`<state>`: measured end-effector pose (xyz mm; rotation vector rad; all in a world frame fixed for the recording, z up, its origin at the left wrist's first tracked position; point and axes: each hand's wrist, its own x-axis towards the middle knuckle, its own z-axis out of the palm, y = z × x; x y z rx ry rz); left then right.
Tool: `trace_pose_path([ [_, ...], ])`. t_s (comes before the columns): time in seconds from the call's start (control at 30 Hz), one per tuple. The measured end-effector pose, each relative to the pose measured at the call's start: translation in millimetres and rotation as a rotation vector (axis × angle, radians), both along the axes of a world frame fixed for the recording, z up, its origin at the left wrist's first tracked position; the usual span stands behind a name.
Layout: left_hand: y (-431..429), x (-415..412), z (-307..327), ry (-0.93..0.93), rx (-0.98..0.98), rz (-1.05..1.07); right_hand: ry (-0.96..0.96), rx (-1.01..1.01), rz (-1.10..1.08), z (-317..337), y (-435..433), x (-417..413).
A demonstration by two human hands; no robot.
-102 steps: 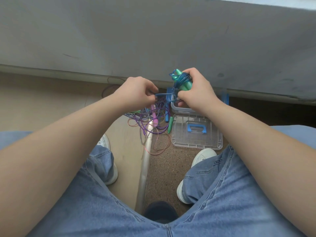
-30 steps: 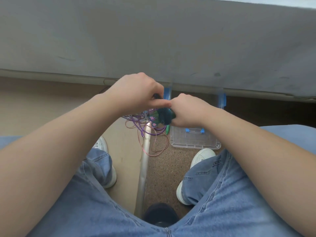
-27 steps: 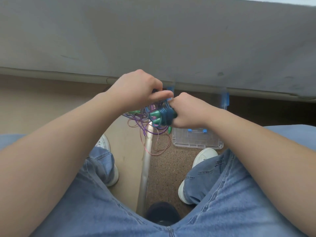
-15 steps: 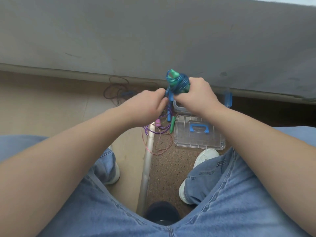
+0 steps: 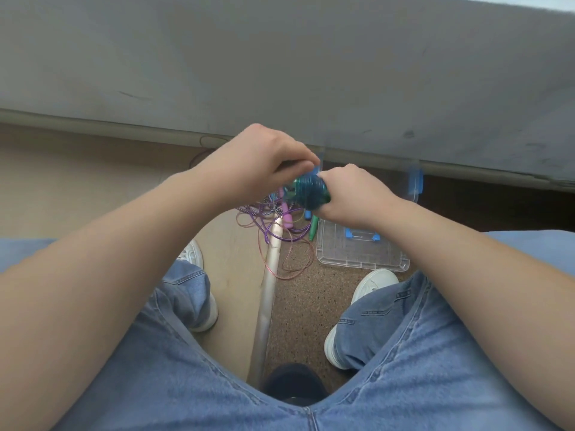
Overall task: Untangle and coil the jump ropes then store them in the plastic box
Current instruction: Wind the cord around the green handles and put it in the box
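1. The right hand [image 5: 351, 194] curls its fingers round a coiled blue-green jump rope [image 5: 311, 191], gripping the bundle from the right (the rope is blurred).
2. The left hand [image 5: 258, 163] pinches the same bundle from above and the left, its fingertips meeting the right hand's.
3. Below the hands, a loose tangle of purple and pink ropes [image 5: 273, 231] lies on the floor, with pink, blue and green handles among it.
4. The clear lid [image 5: 361, 253], with a blue handle, lies flat just right of the tangle.
5. The plastic box [image 5: 415, 185] sits beyond the lid against the wall, mostly hidden behind the right hand.
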<state>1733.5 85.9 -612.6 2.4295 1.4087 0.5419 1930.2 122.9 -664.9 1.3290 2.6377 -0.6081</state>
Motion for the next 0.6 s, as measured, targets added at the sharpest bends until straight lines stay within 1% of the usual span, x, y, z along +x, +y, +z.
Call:
trace_pose_path([
  [0.07, 4, -7, -3, -0.052, -0.05, 0.133, 0.039, 0.017, 0.06, 6, -6, -2],
  [0.13, 6, -8, -6, -0.11, -0.175, 0.32, 0.136, 0.038, 0.046, 9, -10, -4],
  [0.17, 5, -7, -9, -0.186, -0.273, 0.412, 0.197, 0.054, 0.03, 10, -10, -4],
  [0.23, 3, -3, -14, -0.433, -0.492, 0.543, 0.295, 0.088, 0.017, 9, -10, -4],
  [0.3, 0, 3, -16, -0.639, -0.672, 0.627, 0.368, 0.07, -0.044, 9, -11, -3],
  [0.37, -2, 8, -17, -0.812, -0.797, 0.676, 0.442, 0.024, -0.123, 8, -11, -3],
  [0.43, -2, 12, -16, -0.905, -0.848, 0.69, 0.49, -0.018, -0.181, 6, -10, -3],
  [0.53, -2, 16, -13, -0.883, -0.836, 0.673, 0.498, -0.034, -0.283, 4, -6, -3],
  [0.6, -1, 18, -13, -0.908, -0.829, 0.676, 0.498, -0.035, -0.346, 4, -3, -1],
])
